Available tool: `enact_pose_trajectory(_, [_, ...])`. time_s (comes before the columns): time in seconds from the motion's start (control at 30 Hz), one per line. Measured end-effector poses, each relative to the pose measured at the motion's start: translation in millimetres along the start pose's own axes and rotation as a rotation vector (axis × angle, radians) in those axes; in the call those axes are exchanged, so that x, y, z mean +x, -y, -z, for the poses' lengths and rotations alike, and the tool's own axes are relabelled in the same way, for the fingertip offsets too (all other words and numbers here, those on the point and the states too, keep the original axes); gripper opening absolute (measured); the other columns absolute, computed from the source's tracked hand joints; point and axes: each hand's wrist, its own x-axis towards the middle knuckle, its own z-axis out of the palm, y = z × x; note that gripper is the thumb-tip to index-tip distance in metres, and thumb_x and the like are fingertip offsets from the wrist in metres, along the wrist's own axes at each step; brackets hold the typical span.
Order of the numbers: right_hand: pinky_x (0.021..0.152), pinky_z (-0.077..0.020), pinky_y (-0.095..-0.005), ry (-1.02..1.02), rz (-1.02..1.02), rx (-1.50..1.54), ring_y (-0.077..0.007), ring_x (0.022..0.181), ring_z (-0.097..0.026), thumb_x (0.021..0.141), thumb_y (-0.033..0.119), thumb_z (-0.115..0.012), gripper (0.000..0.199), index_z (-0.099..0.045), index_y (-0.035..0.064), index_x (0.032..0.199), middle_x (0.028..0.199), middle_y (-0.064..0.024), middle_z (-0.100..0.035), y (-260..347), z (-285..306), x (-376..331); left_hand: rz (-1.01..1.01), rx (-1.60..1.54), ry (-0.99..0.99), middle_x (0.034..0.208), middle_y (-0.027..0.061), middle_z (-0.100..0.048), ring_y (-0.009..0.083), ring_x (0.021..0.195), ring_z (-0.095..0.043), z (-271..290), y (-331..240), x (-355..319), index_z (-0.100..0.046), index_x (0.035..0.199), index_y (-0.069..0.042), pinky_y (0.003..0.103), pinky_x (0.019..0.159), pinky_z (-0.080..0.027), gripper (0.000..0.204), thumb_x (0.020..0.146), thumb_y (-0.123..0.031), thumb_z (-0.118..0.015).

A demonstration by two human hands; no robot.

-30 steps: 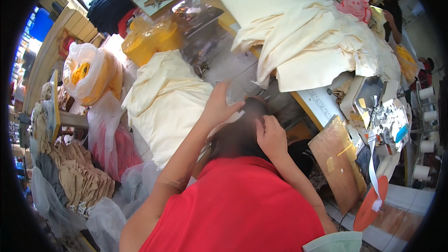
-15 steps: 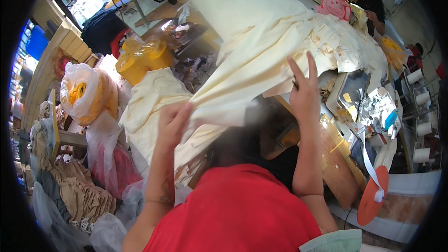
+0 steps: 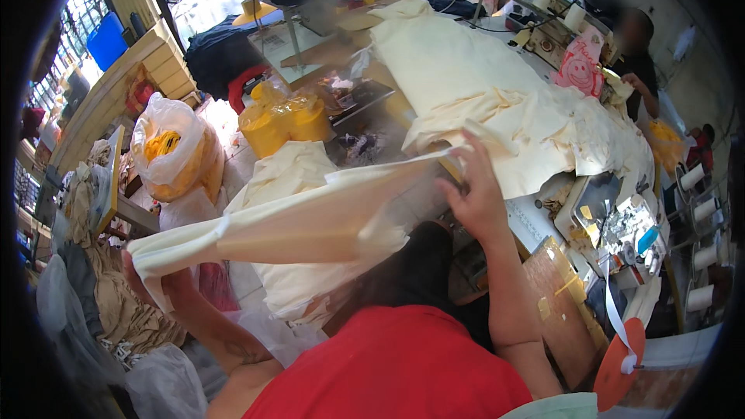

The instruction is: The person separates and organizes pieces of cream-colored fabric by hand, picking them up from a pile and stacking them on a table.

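Note:
A cream piece of cloth (image 3: 295, 225) is stretched in the air between my two hands, in front of my red shirt. My left hand (image 3: 140, 278), out at the left, is closed on its folded end; the cloth hides most of the fingers. At the other end, my right hand (image 3: 479, 190) has its bent fingers on the cloth's corner, while the thumb stands apart below. Beneath the stretched piece lies more cream cloth (image 3: 291, 167) in a stack. A large spread of cream cloth (image 3: 497, 101) covers the table beyond my right hand.
Yellow wrapped bundles (image 3: 287, 124) and a white plastic bag (image 3: 174, 147) stand to the left. Tan cloth pieces (image 3: 128, 302) are heaped at lower left. At right are a cluttered machine table (image 3: 628, 225), an orange disc (image 3: 621, 361) and thread cones (image 3: 702, 252). Another person (image 3: 636, 62) sits at far right.
My left hand has swung out to the left with the cloth end, drawing the piece off the large spread. My right hand's raised, spread fingers have bent onto the cloth's other end. The view has shifted.

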Motion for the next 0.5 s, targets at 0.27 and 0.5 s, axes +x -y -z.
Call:
enact_pose_trajectory(0.27, [0.062, -0.0495, -0.0282, 0.324, -0.107, 0.394, -0.016, 0.068, -0.062, 0.087, 0.011, -0.072, 0.014, -0.071, -0.0002, 0.097, 0.08, -0.0049, -0.07, -1.5, -8.5, 32.6, -0.002, -0.096, -0.072, 0.12, 0.0202, -0.063, 0.0277, 0.101, -0.068, 35.9, 23.3, 30.7, -0.048, 0.136, 0.005, 0.04, 0.083, -0.061, 0.068, 0.086, -0.027, -0.081])
enact_pose_trajectory(0.5, [0.046, -0.0416, -0.0236, 0.542, -0.224, 0.215, -0.0071, 0.053, -0.056, 0.084, 0.014, -0.076, 0.016, -0.073, 0.0, 0.091, 0.067, -0.0035, -0.066, 19.8, -24.7, 119.9, 0.987, -0.734, 0.488, 0.117, 0.0109, -0.065, 0.0177, 0.103, -0.064, -22.4, 126.7, -2.4, -0.06, 0.124, 0.003, 0.033, 0.092, -0.054, 0.04, 0.099, -0.028, -0.064])
